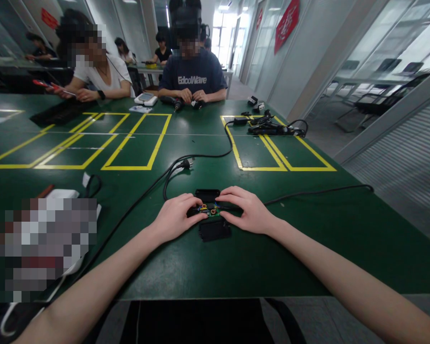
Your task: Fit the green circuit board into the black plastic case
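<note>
A small green circuit board [210,209] with copper coils lies on the green table [308,229] between my two hands. My left hand [175,216] grips its left end with curled fingers. My right hand [244,210] pinches its right end, where a black cable [318,192] runs off to the right. One black plastic case half [207,195] lies just behind the board, and another black case half [215,230] lies just in front of it.
A black power cord with a plug [185,164] curves across the table. Yellow taped rectangles [136,141] mark the far surface. More adapters and cables [272,127] sit at the back right. Two people sit opposite; a blurred pile [46,243] lies at my left.
</note>
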A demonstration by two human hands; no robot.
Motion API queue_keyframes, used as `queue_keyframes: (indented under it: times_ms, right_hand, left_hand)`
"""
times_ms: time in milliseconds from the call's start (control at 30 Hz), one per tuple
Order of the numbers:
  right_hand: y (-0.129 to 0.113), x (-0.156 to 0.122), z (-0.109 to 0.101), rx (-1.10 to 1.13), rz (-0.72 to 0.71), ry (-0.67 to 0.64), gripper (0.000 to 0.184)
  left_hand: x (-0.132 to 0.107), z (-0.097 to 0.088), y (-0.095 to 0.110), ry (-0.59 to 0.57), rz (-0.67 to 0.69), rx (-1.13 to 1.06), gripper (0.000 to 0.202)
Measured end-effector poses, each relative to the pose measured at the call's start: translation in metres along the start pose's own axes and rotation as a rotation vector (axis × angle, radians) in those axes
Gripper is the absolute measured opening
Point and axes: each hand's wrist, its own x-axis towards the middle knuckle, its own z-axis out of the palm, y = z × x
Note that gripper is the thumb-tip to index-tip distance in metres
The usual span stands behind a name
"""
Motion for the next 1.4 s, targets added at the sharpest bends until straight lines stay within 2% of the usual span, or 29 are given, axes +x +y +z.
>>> queue_keyframes:
  times_ms: [100,233,433,600,1100,1400]
  right_hand:
    - [0.001,-0.001,-0.004,0.024,-0.004,-0.021,0.024]
    - [-0.001,-0.002,-0.005,0.06,-0.028,-0.105,0.035]
    - [-0.006,-0.003,0.002,0.082,-0.003,-0.132,0.043]
    - [-0.008,-0.005,0.006,0.081,0.033,-0.078,0.038]
    - [-0.005,-0.004,0.001,0.0,0.07,-0.112,0.038]
    - [-0.009,-0.006,0.01,-0.025,0.122,-0.119,0.035]
  left_hand:
    - [0.0,0.0,-0.001,0.007,-0.006,0.0,0.02]
    - [-0.001,0.0,0.0,0.003,-0.005,0.015,0.019]
    - [0.0,0.001,0.001,0.026,-0.001,0.036,0.021]
    - [0.0,0.001,0.0,0.017,-0.003,0.043,0.021]
    - [-0.005,0.002,-0.001,0.079,0.019,0.016,0.022]
    - [-0.002,0.003,-0.003,0.077,0.058,-0.031,0.018]
